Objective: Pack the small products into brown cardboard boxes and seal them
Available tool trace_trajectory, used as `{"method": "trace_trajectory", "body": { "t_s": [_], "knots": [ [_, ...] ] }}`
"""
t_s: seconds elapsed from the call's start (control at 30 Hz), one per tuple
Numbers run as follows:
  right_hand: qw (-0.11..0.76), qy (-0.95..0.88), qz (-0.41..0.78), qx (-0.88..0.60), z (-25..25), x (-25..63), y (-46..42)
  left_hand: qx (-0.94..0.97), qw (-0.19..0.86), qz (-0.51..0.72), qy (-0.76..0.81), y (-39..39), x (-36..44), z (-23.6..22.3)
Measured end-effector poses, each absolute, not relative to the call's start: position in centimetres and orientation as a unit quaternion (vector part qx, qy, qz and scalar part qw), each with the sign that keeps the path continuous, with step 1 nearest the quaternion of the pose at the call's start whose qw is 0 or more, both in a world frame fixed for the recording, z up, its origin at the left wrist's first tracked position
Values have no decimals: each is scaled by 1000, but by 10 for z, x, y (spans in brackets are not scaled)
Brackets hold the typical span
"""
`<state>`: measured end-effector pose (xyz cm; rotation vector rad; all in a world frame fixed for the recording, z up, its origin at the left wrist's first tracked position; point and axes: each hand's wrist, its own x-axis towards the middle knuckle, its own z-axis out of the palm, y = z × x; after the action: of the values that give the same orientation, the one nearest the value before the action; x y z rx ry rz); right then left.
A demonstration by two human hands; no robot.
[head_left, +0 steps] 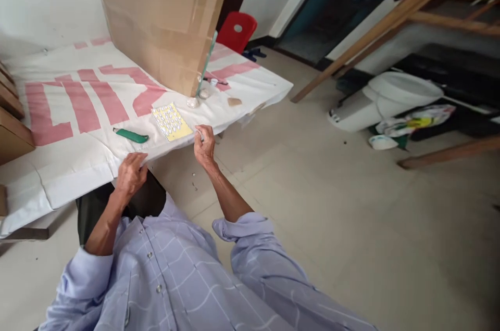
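Note:
My left hand [132, 174] rests at the front edge of the cloth-covered table [97, 156], fingers loosely bent and a gap between them and the thumb. Nothing shows in it. Just beyond it lies a green utility knife [131, 136]. My right hand [205, 144] is closed in a pinch at the same edge, beside the near right corner of a yellow sheet with white oval pieces [172, 122]. A small pale bit seems to be between its fingertips, too small to name. The sheet lies flat on the cloth.
A tall cardboard sheet [156, 18] stands on the table, with a glass pane's edge [207, 63] at its right. Small clear lumps [192, 102] and a brown piece [234, 102] lie nearby. A red chair [238, 30], white bucket [402, 89] and wooden frame [367, 39] stand beyond.

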<state>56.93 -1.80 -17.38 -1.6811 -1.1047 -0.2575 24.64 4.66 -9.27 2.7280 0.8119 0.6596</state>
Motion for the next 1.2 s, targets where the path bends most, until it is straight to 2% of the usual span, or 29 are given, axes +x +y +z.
{"method": "trace_trajectory", "body": {
  "t_s": [0.13,0.37,0.47,0.8,1.0,1.2],
  "knots": [
    [550,-405,-109,-722,-187,576,-67,877,152,320,326,41,198,-90],
    [632,-213,-27,-745,-227,576,-136,817,189,340,425,22,163,-90],
    [634,-191,31,-749,-240,562,-150,805,187,342,446,18,162,-87],
    [557,-471,226,-646,-230,408,-131,800,182,350,452,15,156,-86],
    [486,-653,145,-563,-202,351,-112,793,174,340,475,11,147,-88],
    [433,-759,150,-463,-183,315,-97,793,156,346,477,10,142,-85]
  ]
}}
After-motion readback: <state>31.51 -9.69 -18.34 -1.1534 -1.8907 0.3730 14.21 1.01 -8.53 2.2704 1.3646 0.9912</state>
